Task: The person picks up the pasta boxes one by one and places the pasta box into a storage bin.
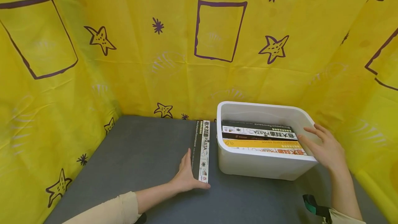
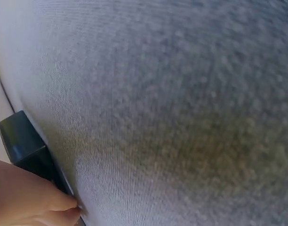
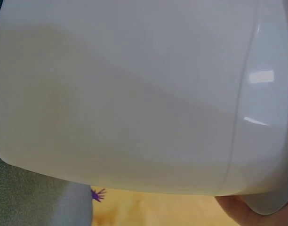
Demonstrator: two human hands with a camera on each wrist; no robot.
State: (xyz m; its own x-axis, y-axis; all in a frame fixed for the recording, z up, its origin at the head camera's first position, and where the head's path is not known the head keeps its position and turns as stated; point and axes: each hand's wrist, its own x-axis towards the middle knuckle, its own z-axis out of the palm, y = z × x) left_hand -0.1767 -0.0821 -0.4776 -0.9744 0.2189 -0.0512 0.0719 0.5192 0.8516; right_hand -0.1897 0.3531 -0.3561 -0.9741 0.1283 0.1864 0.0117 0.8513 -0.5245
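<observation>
A slim pasta box, black on one side with a white printed edge up, stands on its long edge on the grey table. My left hand is at its near end, fingers straight along the black side and thumb across the end. In the left wrist view, fingertips lie against the dark box. To the right is a white plastic bin holding several similar boxes on edge, black and yellow. My right hand is at the bin's right rim, fingers extended over it; its contact is partly hidden.
A yellow curtain with dark starfish drawings hangs at the back and both sides. The dark grey table extends left of the box and in front of the bin. A black and green strap is at my right wrist.
</observation>
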